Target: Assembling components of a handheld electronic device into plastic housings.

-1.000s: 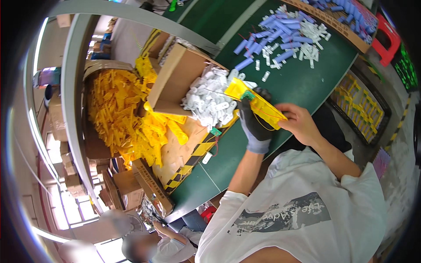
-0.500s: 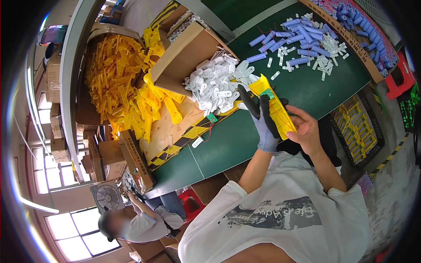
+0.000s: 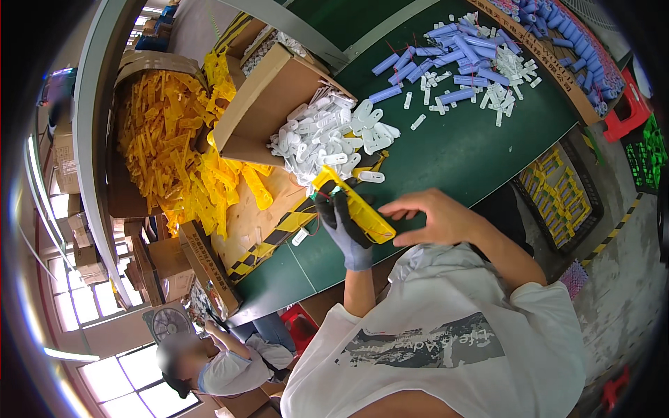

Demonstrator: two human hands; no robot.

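Green desk (image 3: pixel 474 146) strewn with a white clip pile (image 3: pixel 327 136). Above its near edge, yellow casing (image 3: pixel 352 209) clamped in gloved left hand (image 3: pixel 343 226) fingers; bare right hand (image 3: pixel 428 216) touching its end, fingers apart.

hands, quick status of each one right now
Left hand: gloved, closed around the yellow plastic piece.
Right hand: bare, fingers open, at the lower end of the piece, not gripping it.
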